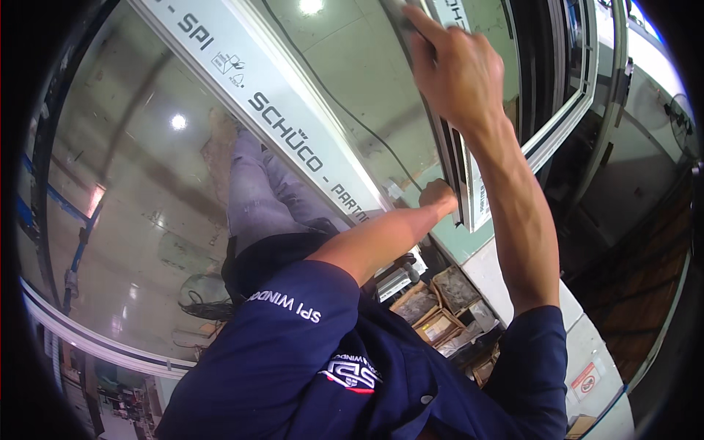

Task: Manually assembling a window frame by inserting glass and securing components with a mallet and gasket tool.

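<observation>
A window frame [473, 180], white outside with dark inner edges, runs from the top of the view down to a corner near the middle. My left hand [438, 196] is closed against the dark edge by that corner. Its fingertips are hidden behind the frame. Higher up, my right hand [462, 77] is bent over the same frame, its index finger and thumb toward the dark edge. Motion smears these fingertips, and I cannot make out what is between them. To the left lies a long profile covered in printed white film [282, 121], with neither hand on it.
A thin dark cable [345, 106] hangs between the two profiles. Boxes [438, 326] with small parts sit below my arms, beside a white cabinet [590, 367]. Blue metal stands [81, 235] are at the left. A fan [682, 121] stands at the far right.
</observation>
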